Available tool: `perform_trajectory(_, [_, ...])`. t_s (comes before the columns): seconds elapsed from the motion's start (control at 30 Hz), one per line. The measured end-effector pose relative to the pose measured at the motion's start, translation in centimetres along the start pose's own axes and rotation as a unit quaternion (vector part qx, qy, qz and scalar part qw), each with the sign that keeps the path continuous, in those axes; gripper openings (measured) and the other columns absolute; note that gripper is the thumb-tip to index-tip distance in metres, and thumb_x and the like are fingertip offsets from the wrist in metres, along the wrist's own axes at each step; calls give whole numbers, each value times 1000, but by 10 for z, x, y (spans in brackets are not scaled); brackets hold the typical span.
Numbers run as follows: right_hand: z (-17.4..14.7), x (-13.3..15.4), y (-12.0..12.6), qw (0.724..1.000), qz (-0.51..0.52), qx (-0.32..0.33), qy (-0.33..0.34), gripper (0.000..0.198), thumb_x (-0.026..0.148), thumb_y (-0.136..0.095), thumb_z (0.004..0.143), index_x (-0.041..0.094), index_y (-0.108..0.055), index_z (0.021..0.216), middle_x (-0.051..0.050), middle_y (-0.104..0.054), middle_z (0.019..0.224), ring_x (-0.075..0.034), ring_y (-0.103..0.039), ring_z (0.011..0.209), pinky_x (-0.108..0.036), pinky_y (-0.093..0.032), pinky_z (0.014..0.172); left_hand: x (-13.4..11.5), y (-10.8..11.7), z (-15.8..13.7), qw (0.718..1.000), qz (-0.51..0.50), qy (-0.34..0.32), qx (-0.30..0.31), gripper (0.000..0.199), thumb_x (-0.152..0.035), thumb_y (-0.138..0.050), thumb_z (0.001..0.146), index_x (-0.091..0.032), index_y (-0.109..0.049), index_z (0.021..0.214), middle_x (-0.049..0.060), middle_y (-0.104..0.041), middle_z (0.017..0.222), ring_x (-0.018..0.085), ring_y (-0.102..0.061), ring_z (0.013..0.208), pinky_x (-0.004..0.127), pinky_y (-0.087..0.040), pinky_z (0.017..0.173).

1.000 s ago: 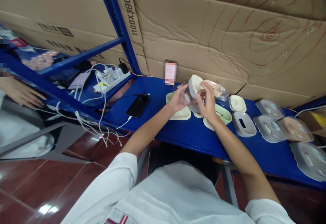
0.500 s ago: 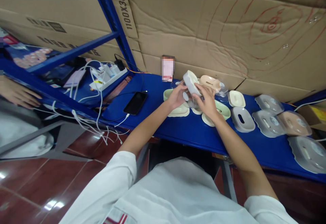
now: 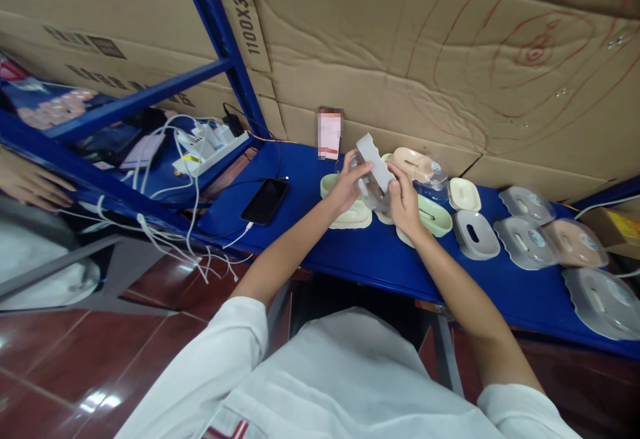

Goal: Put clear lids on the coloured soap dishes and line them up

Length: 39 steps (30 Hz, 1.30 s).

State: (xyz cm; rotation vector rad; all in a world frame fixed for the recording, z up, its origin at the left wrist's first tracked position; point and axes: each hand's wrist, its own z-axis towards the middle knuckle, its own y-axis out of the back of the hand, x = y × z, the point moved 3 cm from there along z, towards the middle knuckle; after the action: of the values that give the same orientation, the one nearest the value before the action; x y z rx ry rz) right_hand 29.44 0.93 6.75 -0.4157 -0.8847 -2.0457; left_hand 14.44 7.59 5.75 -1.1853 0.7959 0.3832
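Over the blue table (image 3: 350,262), both hands hold a white-grey plastic soap dish (image 3: 376,164) tilted on its edge, with its clear cover (image 3: 369,194) against it. My left hand (image 3: 347,188) wraps around the clear cover side, thumb on the dish. My right hand (image 3: 404,200) grips the other end of the dish, fingers bent. Whether dish and cover are locked together I cannot tell. Below and around lie a cream dish part (image 3: 353,216), a green dish (image 3: 435,218) with a slot and a peach dish (image 3: 413,162), partly behind the hands.
To the right are a grey slotted tray (image 3: 477,234), a cream piece (image 3: 465,194) and several dishes with clear covers (image 3: 530,242). A black phone (image 3: 265,200) lies left; another phone (image 3: 329,134) leans on the cardboard. White cables (image 3: 193,226) hang beside a power strip (image 3: 213,152). Another person's hand (image 3: 35,182) is far left.
The held dish has turned, so its side edge now faces me more. My right hand's fingers have shifted from spread across its top to gripping its right end.
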Motion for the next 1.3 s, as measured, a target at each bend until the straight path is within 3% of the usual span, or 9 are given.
perform_trajectory(0.13, [0,2,-1,1000,4,28,2,65,69,-47,107,30,-54,159,-9,-57,163,-31,-52,153,-57,-43,128,-4,3,1,996,66,-55,8,68,-36,-90,80,-37,-53,137,1,-67,129,29,-64,133,53,-54,112])
perform_trajectory(0.27, [2,-3,0,998,36,44,-37,66,71,-52,104,30,-59,156,-9,-61,160,-31,-57,149,-58,-44,127,-5,3,2,990,110,-78,49,91,-48,-95,75,-43,-46,152,4,-66,131,33,-60,138,57,-50,116])
perform_trajectory(0.47, [4,-5,1,994,84,56,-30,61,72,-50,105,29,-71,144,-7,-65,155,-30,-54,152,-54,-39,131,-5,4,3,981,152,-103,66,97,-56,-94,77,-45,-42,158,6,-62,138,36,-55,144,58,-50,116])
perform_trajectory(0.6, [4,-12,0,989,107,42,-88,67,79,-42,104,27,-78,129,-7,-74,140,-31,-60,144,-53,-42,129,-1,8,6,977,180,-96,55,92,-62,-90,80,-45,-42,157,7,-59,141,37,-59,138,58,-54,110])
perform_trajectory(0.7, [4,-16,2,984,117,1,-132,72,81,-37,104,27,-73,136,-7,-73,142,-30,-61,144,-53,-43,128,0,11,8,977,188,-97,29,86,-59,-89,80,-45,-46,153,6,-60,139,34,-63,131,54,-56,106])
perform_trajectory(0.83, [4,-12,4,989,90,-48,-102,67,75,-34,108,30,-58,152,-7,-60,159,-27,-53,151,-51,-42,128,-1,7,7,981,168,-93,-9,78,-47,-91,79,-44,-51,146,4,-63,133,31,-66,125,48,-57,103])
perform_trajectory(1.0, [-3,-3,-5,998,-8,30,-60,78,77,-52,101,24,-48,158,-17,-65,150,-34,-66,131,-56,-54,114,-1,-3,-2,974,185,-126,-44,58,-33,-90,78,-35,-62,128,3,-64,131,29,-58,138,44,-48,117])
perform_trajectory(1.13, [-4,-5,0,995,-61,-13,-71,68,67,-53,103,24,-46,155,-17,-66,144,-35,-67,127,-58,-55,110,0,-9,-5,966,214,-140,-23,50,-31,-87,80,-31,-63,124,5,-62,137,30,-56,141,44,-44,121])
perform_trajectory(1.3, [5,-23,13,992,-74,-44,-94,55,57,-55,105,22,-47,147,-18,-67,140,-33,-67,126,-57,-54,110,1,-11,-8,966,213,-144,12,54,-33,-90,77,-30,-63,124,6,-61,139,31,-56,140,46,-45,121])
